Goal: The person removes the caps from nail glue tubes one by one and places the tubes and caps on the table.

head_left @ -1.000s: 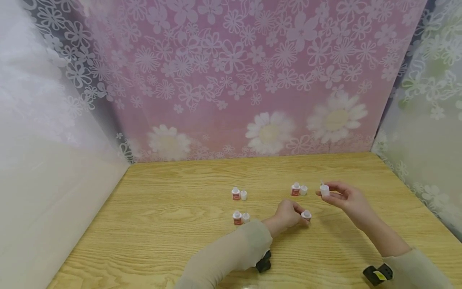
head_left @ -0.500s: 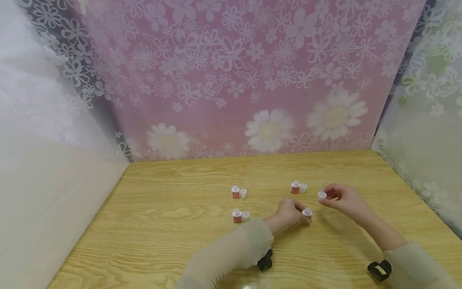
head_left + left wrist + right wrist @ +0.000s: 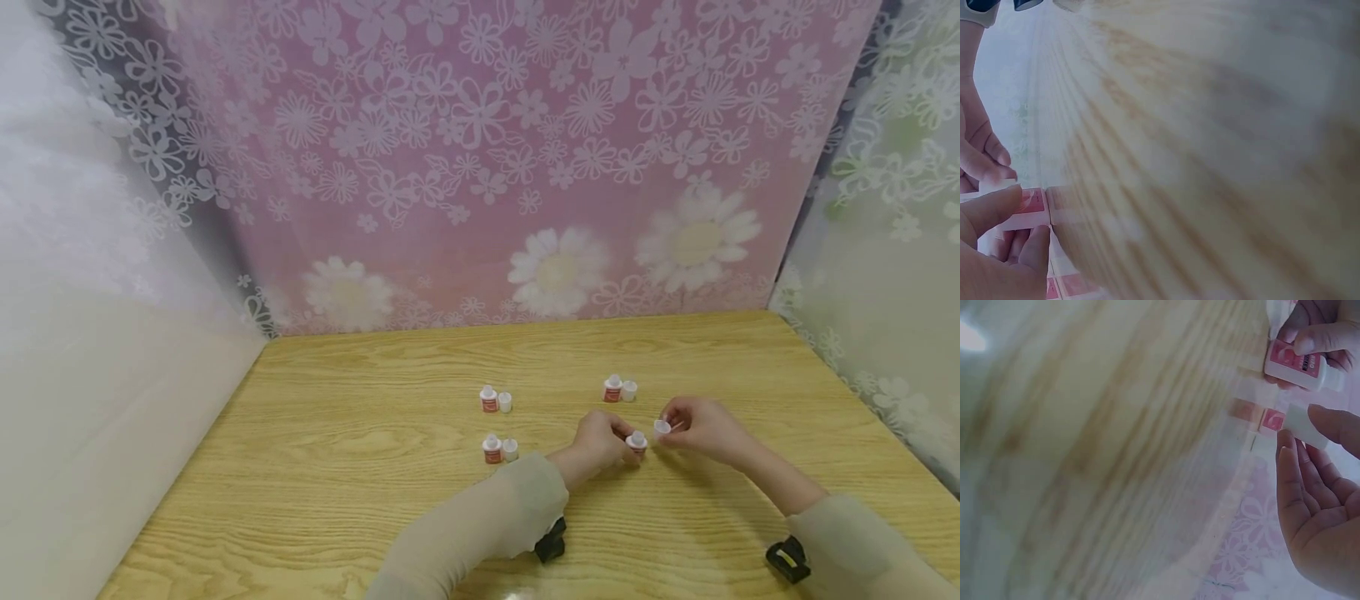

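Note:
My left hand (image 3: pixel 597 439) grips a small white bottle (image 3: pixel 637 443) with a red label, its nozzle bare and pointing up. In the right wrist view, the thumb lies across the label of this bottle (image 3: pixel 1297 365). Just to the right, my right hand (image 3: pixel 705 431) pinches a white cap (image 3: pixel 661 429) between thumb and fingertips, mouth upward. A short gap separates cap and bottle. In the left wrist view the fingers of the left hand (image 3: pixel 1007 256) partly cover the bottle (image 3: pixel 1034 201).
Behind the hands stands an uncapped bottle (image 3: pixel 612 390) with its cap (image 3: pixel 629 391) beside it. Two similar pairs are further left, one bottle (image 3: pixel 489 400) behind another bottle (image 3: pixel 492 450). Flowered sheets (image 3: pixel 555 167) enclose the wooden table (image 3: pixel 360 467) at the back and sides.
My right hand has come left and nearer with the cap, which was higher and further from the bottle; the cap has turned mouth up. The left hand stays almost still on its bottle.

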The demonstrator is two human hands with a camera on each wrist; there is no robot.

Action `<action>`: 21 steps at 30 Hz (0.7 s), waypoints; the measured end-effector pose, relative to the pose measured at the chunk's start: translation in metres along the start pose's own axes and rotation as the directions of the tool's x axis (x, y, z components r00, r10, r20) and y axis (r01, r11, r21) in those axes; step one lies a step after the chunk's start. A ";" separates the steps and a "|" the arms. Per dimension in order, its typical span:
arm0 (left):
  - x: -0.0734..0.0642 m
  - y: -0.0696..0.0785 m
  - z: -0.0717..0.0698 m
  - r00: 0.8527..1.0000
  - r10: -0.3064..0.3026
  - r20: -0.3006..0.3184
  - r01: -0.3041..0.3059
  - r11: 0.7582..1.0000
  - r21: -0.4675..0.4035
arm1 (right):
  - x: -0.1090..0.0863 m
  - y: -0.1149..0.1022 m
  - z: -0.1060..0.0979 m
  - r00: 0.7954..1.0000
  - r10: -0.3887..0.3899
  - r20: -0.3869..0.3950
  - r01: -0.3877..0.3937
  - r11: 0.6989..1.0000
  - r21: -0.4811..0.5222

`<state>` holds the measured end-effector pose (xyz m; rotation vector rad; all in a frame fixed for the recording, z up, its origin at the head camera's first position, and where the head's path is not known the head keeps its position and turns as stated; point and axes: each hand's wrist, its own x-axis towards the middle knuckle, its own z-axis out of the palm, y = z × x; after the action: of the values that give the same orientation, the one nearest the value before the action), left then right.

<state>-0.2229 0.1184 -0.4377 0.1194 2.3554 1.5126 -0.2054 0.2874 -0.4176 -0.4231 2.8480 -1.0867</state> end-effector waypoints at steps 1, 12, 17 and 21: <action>0.000 0.000 0.000 1.000 0.001 0.000 -0.001 1.000 -0.001 | 0.000 0.001 0.001 1.000 -0.006 0.002 0.006 1.000 -0.004; 0.001 -0.001 0.000 1.000 0.000 -0.006 0.000 1.000 0.002 | 0.003 0.008 0.012 0.999 -0.029 0.042 0.031 0.999 -0.043; 0.001 -0.001 -0.001 1.000 -0.012 -0.015 0.011 1.000 -0.020 | 0.005 0.007 0.013 0.997 -0.048 0.065 0.051 0.998 -0.044; 0.002 -0.003 0.000 1.000 -0.006 -0.020 0.005 1.000 -0.025 | 0.006 0.006 0.014 0.996 -0.046 0.075 0.049 0.998 -0.040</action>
<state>-0.2246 0.1175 -0.4411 0.0924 2.3493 1.5472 -0.2104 0.2809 -0.4323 -0.5253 2.8135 -0.9980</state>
